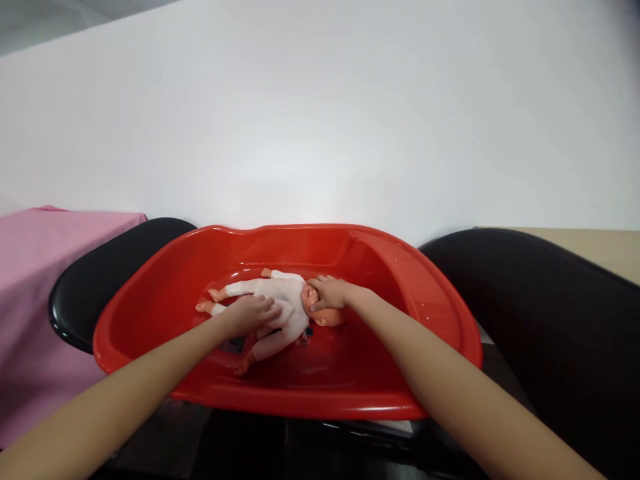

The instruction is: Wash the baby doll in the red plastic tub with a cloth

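Note:
A baby doll [280, 291] in a white long-sleeved outfit lies on its back inside a red baby bathtub [287, 405]. Its feet point left and its bald head is to the right. My left hand [253, 312] rests on the doll's belly and near leg, its fingers curled against the white cloth. My right hand [331, 292] reaches over the doll's head from the right. Thumb and fingers are spread across the face, covering the eyes, while the mouth and one ear still show. Water seems to be in the tub around the doll.
Beside the tub on the left are a black chair back [120, 283] and a table under a pink cloth [60, 267]. Another black chair back [520, 300] stands at the right, with a light wooden surface [585, 250] behind it. A white wall [310, 120] rises behind everything.

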Available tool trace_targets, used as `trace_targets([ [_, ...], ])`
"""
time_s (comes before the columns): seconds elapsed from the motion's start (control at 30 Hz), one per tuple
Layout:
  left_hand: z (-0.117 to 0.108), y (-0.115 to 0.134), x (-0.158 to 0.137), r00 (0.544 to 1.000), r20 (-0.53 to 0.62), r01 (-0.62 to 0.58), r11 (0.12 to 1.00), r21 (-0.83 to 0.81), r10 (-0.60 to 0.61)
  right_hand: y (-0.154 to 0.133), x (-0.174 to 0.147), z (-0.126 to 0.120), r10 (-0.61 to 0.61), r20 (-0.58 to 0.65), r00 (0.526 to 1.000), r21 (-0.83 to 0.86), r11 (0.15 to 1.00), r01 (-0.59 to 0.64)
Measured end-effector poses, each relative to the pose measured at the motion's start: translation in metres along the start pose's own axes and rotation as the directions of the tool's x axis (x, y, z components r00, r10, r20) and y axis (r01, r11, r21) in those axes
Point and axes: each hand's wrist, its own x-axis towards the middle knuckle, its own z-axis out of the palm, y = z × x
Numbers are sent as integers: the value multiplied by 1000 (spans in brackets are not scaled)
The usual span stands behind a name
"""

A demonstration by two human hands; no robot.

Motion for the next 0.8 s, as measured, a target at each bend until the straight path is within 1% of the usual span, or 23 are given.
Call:
trace_targets([
  [0.03, -2, 7, 10, 997, -4, -72, 997, 0, 72, -2, -1, -1, 2, 0, 1000, 2, 1000, -2],
  [0.1, 0, 18, 26, 981, -15, -195, 981, -18, 195, -4, -4, -3, 4, 0, 1000, -2, 1000, -4],
  [0.17, 10, 20, 34, 966, -37, -258, 964, -68, 256, -6, -5, -4, 7, 4, 1000, -15, 1000, -6],
  [0.23, 26, 15, 33, 970, -65, -240, 958, -160, 232, -8, -6, -5, 9, 10, 1000, -28, 1000, -9],
  [0.33, 49, -1, 16, 988, -69, -151, 936, -318, 136, -9, -7, -7, 6, 19, 1000, -30, 1000, -6],
  [0.37, 55, -7, 9, 992, -43, -127, 929, -348, 120, -10, -8, -8, 8, 22, 1000, -25, 1000, -8],
  [0.43, 60, -15, -4, 994, 51, -76, 930, -360, 102, -10, -7, -9, 18, 25, 1000, -15, 1000, -18],
  [0.5, 56, -18, -10, 988, 129, -36, 941, -337, 84, -9, -7, -8, 18, 27, 999, -3, 1000, -18],
  [0.53, 51, -17, -9, 989, 129, -26, 944, -329, 72, -8, -6, -8, 16, 26, 1000, 0, 1000, -16],
  [0.63, 33, -6, 5, 998, 21, -46, 946, -321, 56, -7, -5, -6, 14, 18, 1000, -6, 1000, -14],
  [0.67, 27, -1, 12, 998, 4, -57, 949, -309, 61, -6, -5, -6, 16, 19, 1000, -9, 1000, -15],
  [0.73, 21, 8, 25, 997, 32, -54, 960, -274, 65, -6, -5, -5, 12, 20, 1000, -19, 1000, -11],
  [0.8, 22, 12, 33, 997, 69, -22, 965, -261, 42, -7, -5, -5, 7, 21, 1000, -26, 1000, -7],
])
